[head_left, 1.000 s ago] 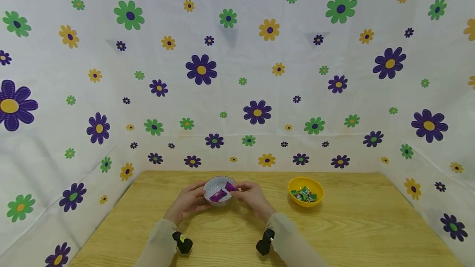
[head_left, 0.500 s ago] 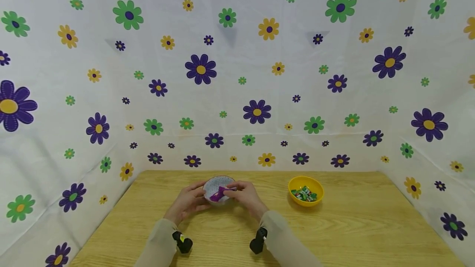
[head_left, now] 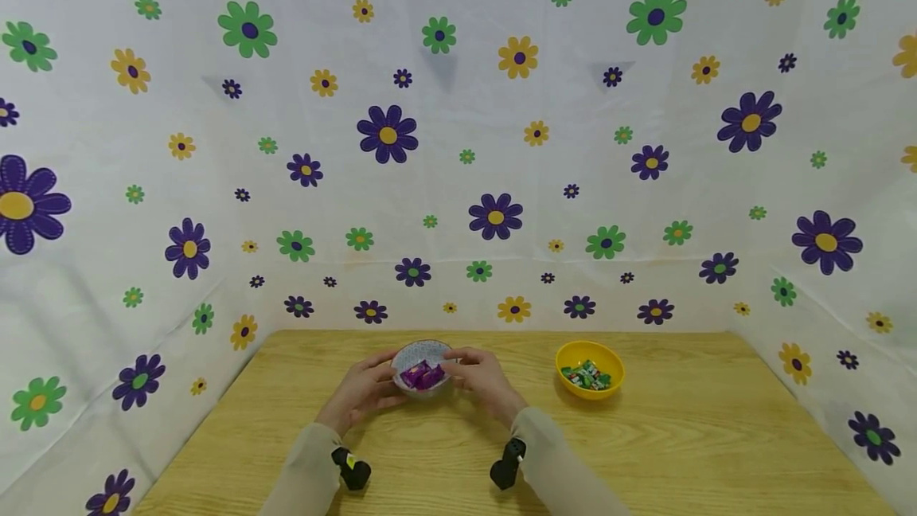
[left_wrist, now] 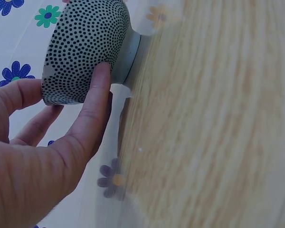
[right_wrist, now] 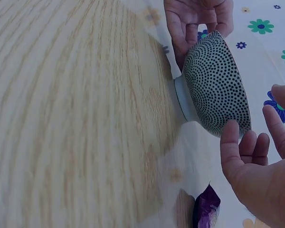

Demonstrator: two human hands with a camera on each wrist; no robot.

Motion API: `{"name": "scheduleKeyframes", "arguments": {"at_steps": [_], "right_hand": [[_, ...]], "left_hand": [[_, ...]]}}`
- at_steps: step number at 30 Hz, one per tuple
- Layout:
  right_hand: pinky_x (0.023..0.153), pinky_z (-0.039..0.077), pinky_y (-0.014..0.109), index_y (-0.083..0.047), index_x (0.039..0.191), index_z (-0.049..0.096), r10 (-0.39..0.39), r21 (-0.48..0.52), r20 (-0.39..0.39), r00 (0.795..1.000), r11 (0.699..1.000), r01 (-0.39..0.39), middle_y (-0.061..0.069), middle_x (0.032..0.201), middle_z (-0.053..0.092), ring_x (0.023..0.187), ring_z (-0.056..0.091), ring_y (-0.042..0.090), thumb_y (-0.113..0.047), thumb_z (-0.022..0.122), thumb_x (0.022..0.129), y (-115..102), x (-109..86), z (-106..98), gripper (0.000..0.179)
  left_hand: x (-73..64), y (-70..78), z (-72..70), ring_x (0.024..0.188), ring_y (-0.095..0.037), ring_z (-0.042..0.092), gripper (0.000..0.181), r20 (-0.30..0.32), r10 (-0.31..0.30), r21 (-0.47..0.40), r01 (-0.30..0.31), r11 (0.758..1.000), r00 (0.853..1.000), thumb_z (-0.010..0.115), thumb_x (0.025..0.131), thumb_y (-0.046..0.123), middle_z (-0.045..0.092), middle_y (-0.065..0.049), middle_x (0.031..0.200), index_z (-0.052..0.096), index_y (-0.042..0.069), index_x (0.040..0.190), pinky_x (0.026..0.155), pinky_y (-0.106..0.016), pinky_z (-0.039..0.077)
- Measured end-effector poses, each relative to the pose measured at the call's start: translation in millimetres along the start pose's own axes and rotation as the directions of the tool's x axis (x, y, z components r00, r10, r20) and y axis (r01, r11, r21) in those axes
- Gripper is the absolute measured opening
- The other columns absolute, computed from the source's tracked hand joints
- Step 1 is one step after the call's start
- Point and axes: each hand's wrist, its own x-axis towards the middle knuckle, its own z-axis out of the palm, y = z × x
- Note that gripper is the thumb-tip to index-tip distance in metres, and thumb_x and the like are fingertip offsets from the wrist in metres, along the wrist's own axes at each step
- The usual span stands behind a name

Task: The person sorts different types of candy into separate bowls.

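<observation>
A speckled bowl [head_left: 411,354] stands toward the back of the table, with purple wrapped candies [head_left: 423,376] inside it. My left hand [head_left: 364,390] holds the bowl's left side. In the left wrist view, its thumb lies along the dotted outer wall [left_wrist: 80,52] and a fingertip meets the rim. My right hand [head_left: 485,381] is at the bowl's right rim, fingers loosely bent and parted with no candy between them. The right wrist view shows another purple candy packet [right_wrist: 206,209] beyond that hand, hidden in the head view.
A yellow bowl [head_left: 591,395] with green wrapped candies [head_left: 587,375] stands to the right on the wooden table [head_left: 688,436]. Flower-printed white cloth [head_left: 458,189] rises behind and at both sides. Black devices [head_left: 351,470] are strapped at both wrists.
My right hand brought a purple candy leftward into the speckled bowl, let it go among the others and drew back slightly to the right. My left hand kept its place.
</observation>
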Motion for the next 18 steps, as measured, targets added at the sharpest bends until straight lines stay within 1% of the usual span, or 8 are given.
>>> {"name": "scheduleKeyframes", "arguments": {"at_steps": [2, 5, 7, 10, 11, 13, 15, 18], "right_hand": [[0.092, 0.053, 0.042, -0.001, 0.123, 0.066, -0.007, -0.001, 0.005, 1.000, 1.000, 0.007, 0.004, 0.101, 0.055, 0.094, 0.060, 0.020, -0.021, 0.067, 0.092, 0.2, 0.2, -3.0, 0.036], [0.093, 0.053, 0.042, -0.001, 0.124, 0.065, -0.016, -0.004, 0.012, 1.000, 1.000, 0.016, 0.006, 0.105, 0.060, 0.096, 0.062, 0.019, -0.020, 0.065, 0.094, 0.2, 0.6, -7.9, 0.035], [0.092, 0.054, 0.041, 0.000, 0.124, 0.065, -0.023, -0.007, 0.019, 1.000, 1.000, 0.024, 0.009, 0.112, 0.063, 0.097, 0.063, 0.019, -0.020, 0.064, 0.094, 0.7, 0.8, -11.5, 0.035], [0.090, 0.054, 0.039, -0.002, 0.123, 0.066, -0.011, -0.023, 0.024, 1.000, 1.000, 0.012, 0.011, 0.120, 0.064, 0.100, 0.062, 0.021, -0.022, 0.065, 0.094, 2.4, 1.2, -18.5, 0.035], [0.089, 0.054, 0.038, -0.003, 0.123, 0.066, -0.005, -0.034, 0.019, 1.000, 0.999, 0.005, 0.010, 0.122, 0.064, 0.100, 0.061, 0.023, -0.023, 0.066, 0.094, 2.8, 0.9, -21.3, 0.035], [0.085, 0.054, 0.036, -0.005, 0.123, 0.066, 0.008, -0.051, 0.005, 1.000, 0.999, -0.008, 0.010, 0.123, 0.064, 0.101, 0.060, 0.027, -0.025, 0.067, 0.093, 3.7, 0.5, -27.2, 0.037], [0.083, 0.053, 0.034, -0.006, 0.123, 0.066, 0.016, -0.077, -0.023, 1.000, 0.997, -0.018, 0.009, 0.122, 0.064, 0.100, 0.060, 0.031, -0.027, 0.067, 0.092, 3.7, -0.8, -33.3, 0.038], [0.083, 0.052, 0.035, -0.006, 0.123, 0.067, 0.014, -0.080, -0.054, 0.998, 0.997, -0.018, 0.011, 0.122, 0.064, 0.100, 0.059, 0.034, -0.025, 0.066, 0.093, 3.7, -3.0, -41.6, 0.036]], "left_hand": [[1.7, -0.2, -0.1, 0.102, -0.031, 0.067, 0.048, -0.004, -0.003, 0.001, 0.003, 1.000, 1.000, 0.052, 0.099, 0.011, 0.051, -0.026, 0.138, 0.043, 0.006, 0.146, 0.089, -0.050, 0.054], [3.3, -0.3, -0.5, 0.102, -0.030, 0.067, 0.048, -0.011, -0.005, 0.002, 0.005, 1.000, 1.000, 0.052, 0.099, 0.011, 0.050, -0.026, 0.138, 0.043, 0.007, 0.146, 0.088, -0.050, 0.055], [4.3, -1.4, -1.3, 0.103, -0.030, 0.066, 0.049, -0.014, -0.010, 0.003, 0.010, 1.000, 1.000, 0.052, 0.099, 0.011, 0.049, -0.027, 0.140, 0.043, 0.007, 0.147, 0.088, -0.049, 0.055], [3.9, -2.9, -1.7, 0.104, -0.030, 0.065, 0.049, -0.021, -0.020, 0.009, 0.021, 1.000, 1.000, 0.051, 0.099, 0.011, 0.048, -0.027, 0.141, 0.042, 0.007, 0.147, 0.088, -0.049, 0.055], [3.6, -3.4, -1.8, 0.105, -0.031, 0.065, 0.049, -0.018, -0.017, 0.016, 0.017, 1.000, 1.000, 0.050, 0.099, 0.010, 0.047, -0.028, 0.141, 0.041, 0.006, 0.147, 0.088, -0.049, 0.055], [3.3, -4.0, -1.2, 0.104, -0.031, 0.065, 0.048, -0.025, -0.017, 0.012, 0.018, 1.000, 1.000, 0.051, 0.099, 0.011, 0.049, -0.027, 0.140, 0.043, 0.007, 0.147, 0.088, -0.049, 0.055], [3.3, -4.1, -0.7, 0.104, -0.031, 0.066, 0.048, -0.023, -0.006, 0.016, 0.007, 1.000, 1.000, 0.051, 0.099, 0.011, 0.051, -0.027, 0.138, 0.044, 0.007, 0.146, 0.088, -0.049, 0.055], [4.3, -3.6, -0.1, 0.104, -0.030, 0.065, 0.048, -0.015, 0.005, 0.012, -0.005, 1.000, 1.000, 0.051, 0.099, 0.011, 0.052, -0.027, 0.137, 0.044, 0.007, 0.146, 0.088, -0.049, 0.055]]}}
